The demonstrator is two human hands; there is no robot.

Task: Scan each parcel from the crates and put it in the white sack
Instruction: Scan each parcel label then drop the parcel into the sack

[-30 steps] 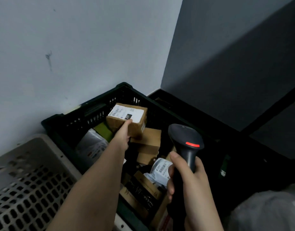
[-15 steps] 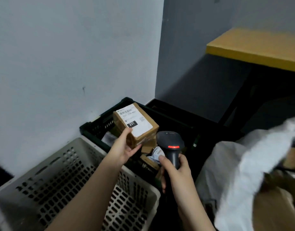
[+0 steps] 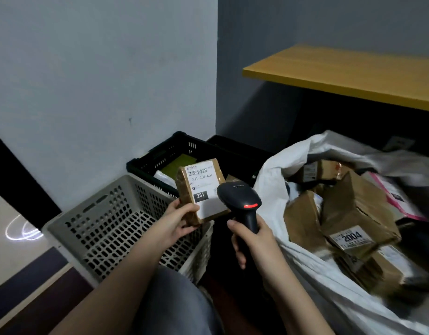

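My left hand [image 3: 178, 220] grips a small brown cardboard parcel [image 3: 199, 189] by its lower left corner, its white label marked 231 facing me. My right hand [image 3: 251, 240] holds a black barcode scanner [image 3: 241, 201] by the handle; its head, with a red light lit, overlaps the parcel's right edge. Behind the parcel stands a black crate [image 3: 165, 155] with a few parcels showing inside. The white sack [image 3: 278, 180] lies open to the right, holding several brown boxes.
A grey perforated crate [image 3: 107, 228] stands near my left arm, nothing visible in it. A second black crate [image 3: 235, 147] sits in the corner. A yellow shelf [image 3: 341, 73] juts out above the sack. Walls close off the back and left.
My left hand has lifted the parcel out of the black crate and brought it toward me above the grey crate. The scanner now points at its label. The view has pulled back, revealing the sack.
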